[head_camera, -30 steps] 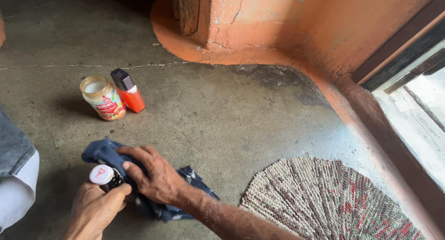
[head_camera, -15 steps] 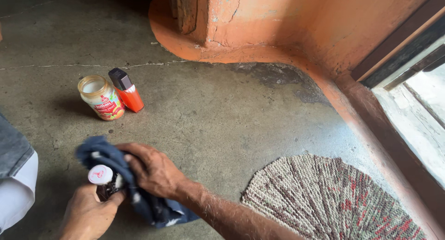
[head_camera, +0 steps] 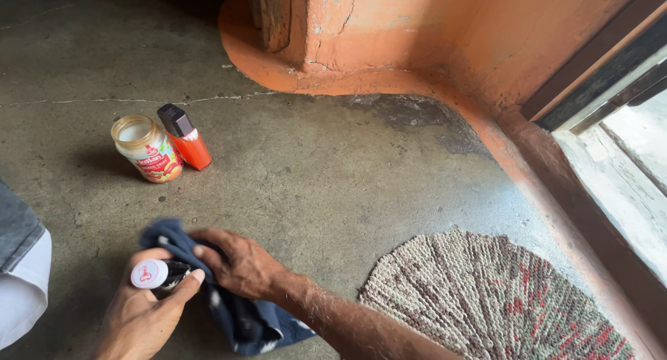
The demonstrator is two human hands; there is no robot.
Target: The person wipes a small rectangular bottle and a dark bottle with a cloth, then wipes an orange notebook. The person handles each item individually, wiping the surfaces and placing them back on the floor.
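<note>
Grasping a small dark bottle with a white round cap point(head_camera: 150, 274), the left hand point(head_camera: 142, 315) clenches it low left.
Right hand point(head_camera: 240, 266) presses a dark blue cloth point(head_camera: 240, 318) against it; open glass jar point(head_camera: 147, 149) upper left.

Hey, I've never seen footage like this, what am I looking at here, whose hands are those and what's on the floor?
This is one picture from a camera worn on a person's head, looking down at their own bare hands. The left hand holds a small dark bottle with a white cap. The right hand presses a dark blue cloth against it. On the concrete floor stand a lidless jar and an orange bottle with a black cap. A woven mat lies to the right.
</note>
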